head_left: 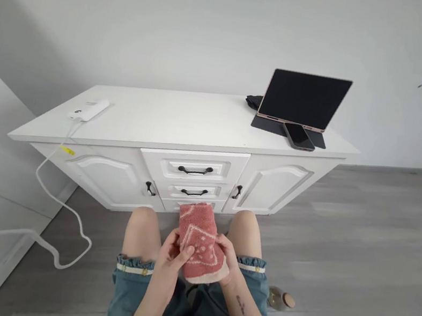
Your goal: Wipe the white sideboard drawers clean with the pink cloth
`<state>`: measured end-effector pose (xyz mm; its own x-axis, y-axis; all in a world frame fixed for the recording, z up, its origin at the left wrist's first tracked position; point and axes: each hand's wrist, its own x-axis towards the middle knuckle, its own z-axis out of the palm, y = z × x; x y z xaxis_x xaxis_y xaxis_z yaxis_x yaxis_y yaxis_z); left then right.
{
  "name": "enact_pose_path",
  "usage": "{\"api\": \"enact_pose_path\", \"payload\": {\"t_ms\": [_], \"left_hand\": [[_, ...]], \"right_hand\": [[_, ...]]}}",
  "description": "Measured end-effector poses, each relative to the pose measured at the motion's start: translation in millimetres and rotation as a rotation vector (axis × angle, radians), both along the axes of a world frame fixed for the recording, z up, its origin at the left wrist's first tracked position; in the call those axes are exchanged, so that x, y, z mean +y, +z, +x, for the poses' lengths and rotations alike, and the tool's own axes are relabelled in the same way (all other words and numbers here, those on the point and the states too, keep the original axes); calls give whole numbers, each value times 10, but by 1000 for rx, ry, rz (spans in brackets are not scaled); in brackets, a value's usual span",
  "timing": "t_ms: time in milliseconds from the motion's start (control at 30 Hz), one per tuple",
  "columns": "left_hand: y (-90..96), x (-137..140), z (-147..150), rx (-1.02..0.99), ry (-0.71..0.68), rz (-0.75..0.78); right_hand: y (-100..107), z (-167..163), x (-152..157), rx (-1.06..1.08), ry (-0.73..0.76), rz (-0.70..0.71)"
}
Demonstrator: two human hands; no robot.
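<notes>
A folded red towel (200, 238) with a whitish pattern and a pale lower edge is held above my lap, in front of the cabinet drawers. My left hand (173, 254) grips its left side, the thumb lying across the front and the fingers partly hidden behind. On the opposite side, my right hand (229, 259) is closed around the towel's edge, with some of its fingers out of sight behind the cloth.
Ahead stands a white cabinet (177, 116) with black handles. On it are a tablet (305, 99) on a stand, a phone (298, 137), a dark folded item (253, 101) and a white power strip (91, 109) with a trailing cable. A corked glass jar (276, 298) sits on the floor at right.
</notes>
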<state>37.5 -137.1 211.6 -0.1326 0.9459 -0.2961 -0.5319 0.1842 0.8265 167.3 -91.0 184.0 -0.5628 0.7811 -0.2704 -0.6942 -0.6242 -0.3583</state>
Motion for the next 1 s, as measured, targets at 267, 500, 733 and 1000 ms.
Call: {"api": "enact_pose_path", "payload": {"t_ms": [267, 500, 733, 1000], "left_hand": [[98, -140, 44, -254, 178, -222], [207, -168, -2, -390, 165, -394], [109, -150, 1, -381, 196, -258], [-118, -107, 98, -232, 253, -112]], "right_hand": [[7, 63, -108, -209, -349, 5], [54, 102, -199, -337, -424, 54], [-108, -6, -174, -771, -516, 208], [-5, -124, -287, -705, -276, 318]]}}
